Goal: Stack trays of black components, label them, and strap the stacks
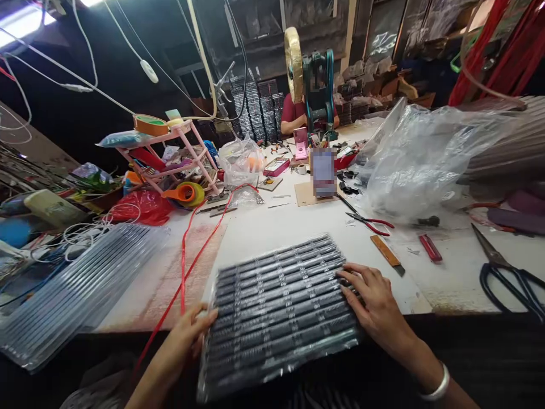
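A flat pack of dark ribbed rods or tubes (281, 307), laid in rows and wrapped in clear plastic, lies tilted over the table's front edge. My left hand (187, 335) grips its left edge, thumb on top and the other fingers partly hidden below. On the opposite side my right hand (370, 295) rests along the pack's right edge, fingers stretched out onto the plastic. A bangle circles the right wrist. What the rods are exactly, I cannot tell.
Pliers (370, 222), a yellow cutter knife (387, 255), a red folding tool (430, 248) and large scissors (506, 272) lie to the right. Red string (184, 267) crosses the table's left side near a bagged rod bundle (85, 284). A person (292, 116) sits opposite.
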The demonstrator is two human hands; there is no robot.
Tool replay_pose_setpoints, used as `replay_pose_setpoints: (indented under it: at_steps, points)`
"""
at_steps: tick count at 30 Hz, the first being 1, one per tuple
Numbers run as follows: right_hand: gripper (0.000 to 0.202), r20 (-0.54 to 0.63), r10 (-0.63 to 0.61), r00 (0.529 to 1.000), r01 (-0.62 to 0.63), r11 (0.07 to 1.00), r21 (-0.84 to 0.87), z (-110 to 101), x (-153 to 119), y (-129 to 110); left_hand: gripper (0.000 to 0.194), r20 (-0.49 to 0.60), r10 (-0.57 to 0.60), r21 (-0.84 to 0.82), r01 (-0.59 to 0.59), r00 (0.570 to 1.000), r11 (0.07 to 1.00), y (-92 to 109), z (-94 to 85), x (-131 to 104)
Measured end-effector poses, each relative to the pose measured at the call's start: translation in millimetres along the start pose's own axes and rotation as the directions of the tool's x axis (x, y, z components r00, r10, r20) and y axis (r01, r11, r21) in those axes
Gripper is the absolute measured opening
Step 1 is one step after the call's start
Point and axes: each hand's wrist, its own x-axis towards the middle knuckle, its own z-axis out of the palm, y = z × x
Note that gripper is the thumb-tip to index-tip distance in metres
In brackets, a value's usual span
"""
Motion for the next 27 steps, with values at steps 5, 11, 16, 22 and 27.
replay_pose_setpoints:
  at_steps: [5,11,16,22,27]
  points:
    - [0.03,0.075,-0.048,0.996,0.048,0.999,0.004,-7.8,-6.2,12.6,0.028,-0.085,0.362,0.593,-0.245,0.928,0.767,51.5,26.9,56.9]
    - [0.039,0.151,0.087,0.985,-0.073,0.993,-0.097,-1.7,2.9,16.3,0.046,0.065,0.644,0.812,-0.415,0.762,0.41,34.7,52.2,64.8]
    - [0.039,0.123,0.085,0.989,-0.055,0.971,-0.234,7.9,8.4,20.9,0.05,0.003,0.655,0.524,-0.559,0.755,0.642,-4.6,38.0,53.9]
    - [0.054,0.34,-0.178,0.923,0.234,0.964,-0.129,-39.7,-22.1,42.9,0.044,0.352,0.589,0.532,-0.674,0.727,0.513,-34.9,-24.1,17.5]
    - [0.067,0.468,-0.255,0.846,0.393,0.892,-0.225,-56.6,-35.8,54.9,0.065,0.435,0.663,0.698,-0.693,0.609,0.178,-55.5,-26.5,8.2]
